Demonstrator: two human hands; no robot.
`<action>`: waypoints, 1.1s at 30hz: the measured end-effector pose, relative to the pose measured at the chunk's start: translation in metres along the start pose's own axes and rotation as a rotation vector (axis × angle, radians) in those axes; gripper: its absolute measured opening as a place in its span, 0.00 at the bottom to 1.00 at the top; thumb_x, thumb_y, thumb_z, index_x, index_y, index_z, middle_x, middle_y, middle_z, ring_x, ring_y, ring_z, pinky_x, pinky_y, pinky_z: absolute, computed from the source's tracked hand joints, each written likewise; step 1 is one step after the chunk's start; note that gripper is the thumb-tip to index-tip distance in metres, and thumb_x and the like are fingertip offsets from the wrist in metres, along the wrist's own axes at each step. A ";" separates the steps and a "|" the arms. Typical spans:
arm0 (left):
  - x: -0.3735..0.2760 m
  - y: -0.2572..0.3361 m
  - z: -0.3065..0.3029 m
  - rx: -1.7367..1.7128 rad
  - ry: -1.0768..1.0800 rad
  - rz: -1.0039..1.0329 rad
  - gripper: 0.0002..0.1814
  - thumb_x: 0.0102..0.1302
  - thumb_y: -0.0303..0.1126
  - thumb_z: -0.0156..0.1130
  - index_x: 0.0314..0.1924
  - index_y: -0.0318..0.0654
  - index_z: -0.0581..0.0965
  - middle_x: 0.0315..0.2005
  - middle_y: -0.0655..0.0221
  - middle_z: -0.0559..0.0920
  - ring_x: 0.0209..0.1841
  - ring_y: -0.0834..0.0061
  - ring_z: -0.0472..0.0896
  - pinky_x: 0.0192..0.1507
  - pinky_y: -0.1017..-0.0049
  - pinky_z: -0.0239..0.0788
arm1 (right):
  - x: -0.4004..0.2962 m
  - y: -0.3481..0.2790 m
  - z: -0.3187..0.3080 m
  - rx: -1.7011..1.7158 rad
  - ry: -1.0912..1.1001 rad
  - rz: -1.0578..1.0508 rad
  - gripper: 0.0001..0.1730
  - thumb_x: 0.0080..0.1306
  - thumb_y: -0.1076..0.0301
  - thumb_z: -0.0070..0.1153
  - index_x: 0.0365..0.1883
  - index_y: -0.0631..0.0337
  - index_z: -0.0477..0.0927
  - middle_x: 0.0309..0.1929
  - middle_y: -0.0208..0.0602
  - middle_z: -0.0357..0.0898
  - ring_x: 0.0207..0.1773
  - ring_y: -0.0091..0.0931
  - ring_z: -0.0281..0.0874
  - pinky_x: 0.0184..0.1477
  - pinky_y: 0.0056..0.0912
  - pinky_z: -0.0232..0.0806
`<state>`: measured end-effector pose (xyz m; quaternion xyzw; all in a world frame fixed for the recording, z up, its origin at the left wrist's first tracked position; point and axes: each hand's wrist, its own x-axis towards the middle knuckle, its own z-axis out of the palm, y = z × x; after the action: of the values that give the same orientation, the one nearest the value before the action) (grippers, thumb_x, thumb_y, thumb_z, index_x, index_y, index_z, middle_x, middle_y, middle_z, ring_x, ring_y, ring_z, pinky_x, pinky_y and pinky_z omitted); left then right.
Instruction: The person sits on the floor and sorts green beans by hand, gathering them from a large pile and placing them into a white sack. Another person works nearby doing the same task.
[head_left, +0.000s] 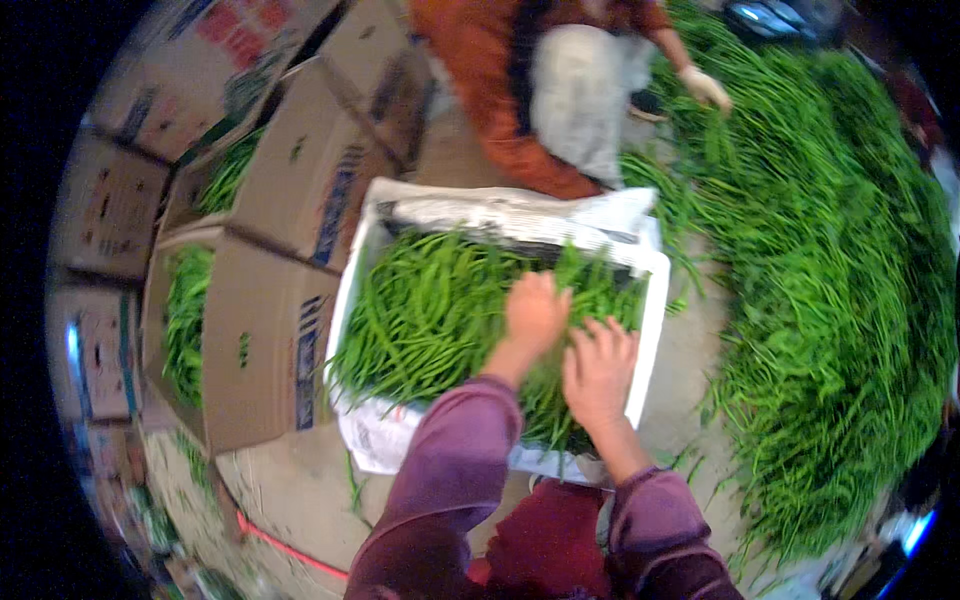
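Observation:
Before me stands a white foam box (655, 330) filled with long, slender green vegetables (420, 315), pods or peppers by their look. White sacking (480, 210) is folded over its far rim and also hangs at the near side. My left hand (536, 311) presses down among the vegetables right of the middle, its fingers curled and blurred; whether it grips any is unclear. Just to its right, my right hand (600, 367) rests on the vegetables near the box's right wall, fingers slightly spread, with nothing seen held in it.
Cardboard boxes (262, 345) holding green vegetables (187, 322) stand on the left. A large heap of greens (825, 300) covers the right side. Beyond the foam box a person in orange sleeves (480, 90) reaches a gloved hand (705, 88) to the heap. A red strip (289, 547) lies on the floor.

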<state>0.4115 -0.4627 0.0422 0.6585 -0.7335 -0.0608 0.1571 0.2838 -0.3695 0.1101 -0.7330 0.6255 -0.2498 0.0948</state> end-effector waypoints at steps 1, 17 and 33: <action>0.003 0.015 -0.012 0.026 -0.084 -0.069 0.21 0.68 0.48 0.54 0.46 0.36 0.74 0.42 0.53 0.77 0.46 0.56 0.75 0.48 0.59 0.70 | 0.008 0.000 -0.012 0.033 0.046 -0.005 0.20 0.61 0.65 0.56 0.52 0.55 0.77 0.60 0.41 0.69 0.66 0.43 0.61 0.69 0.58 0.47; -0.003 -0.097 -0.054 0.403 0.083 -0.231 0.34 0.67 0.49 0.56 0.70 0.48 0.63 0.64 0.58 0.69 0.70 0.51 0.58 0.66 0.46 0.50 | 0.040 0.018 0.026 -0.004 -0.172 -0.193 0.27 0.64 0.61 0.55 0.62 0.53 0.72 0.65 0.42 0.66 0.72 0.44 0.54 0.70 0.51 0.50; -0.085 -0.128 -0.105 0.454 -0.090 -0.548 0.55 0.60 0.70 0.52 0.73 0.35 0.53 0.71 0.49 0.55 0.71 0.36 0.50 0.68 0.41 0.42 | 0.038 0.013 0.031 -0.015 -0.081 -0.193 0.25 0.64 0.62 0.54 0.60 0.52 0.74 0.64 0.40 0.68 0.72 0.43 0.55 0.69 0.50 0.51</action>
<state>0.5726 -0.3824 0.0909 0.8455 -0.5307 0.0351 -0.0477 0.2909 -0.4146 0.0870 -0.8002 0.5493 -0.2232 0.0902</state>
